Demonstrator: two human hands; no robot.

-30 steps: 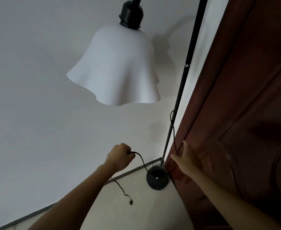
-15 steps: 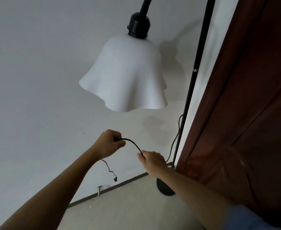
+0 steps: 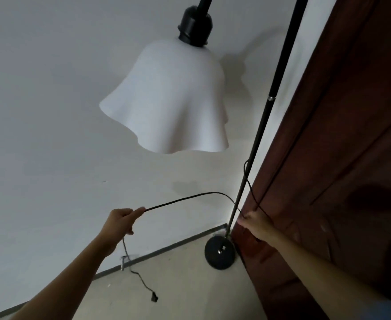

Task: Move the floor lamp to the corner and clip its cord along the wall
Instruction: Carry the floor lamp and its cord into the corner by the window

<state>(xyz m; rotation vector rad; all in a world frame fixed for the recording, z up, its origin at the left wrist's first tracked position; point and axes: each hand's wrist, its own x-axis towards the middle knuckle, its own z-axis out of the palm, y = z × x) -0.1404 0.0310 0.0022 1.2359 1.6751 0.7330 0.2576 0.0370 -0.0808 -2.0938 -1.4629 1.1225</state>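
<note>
The floor lamp stands in the corner: a wavy white shade [image 3: 173,100] hangs from a black socket, a thin black pole [image 3: 262,118] runs down to a round black base [image 3: 219,252] on the floor. Its black cord [image 3: 189,197] arcs from my left hand [image 3: 120,221], which pinches it, to my right hand [image 3: 253,221], closed on it beside the pole's lower part. The cord's loose end drops below my left hand and ends in a small plug [image 3: 154,298] on the floor. A small clip [image 3: 123,262] sits on the wall just above the baseboard.
A dark red-brown wooden door [image 3: 342,158] fills the right side, touching the lamp's corner. The grey-white wall [image 3: 51,112] meets the beige floor [image 3: 178,292] along a dark baseboard strip.
My hands have spread apart along the cord. The right hand went from mid-cord over to the pole by the door; the cord now spans between them in a long arc.
</note>
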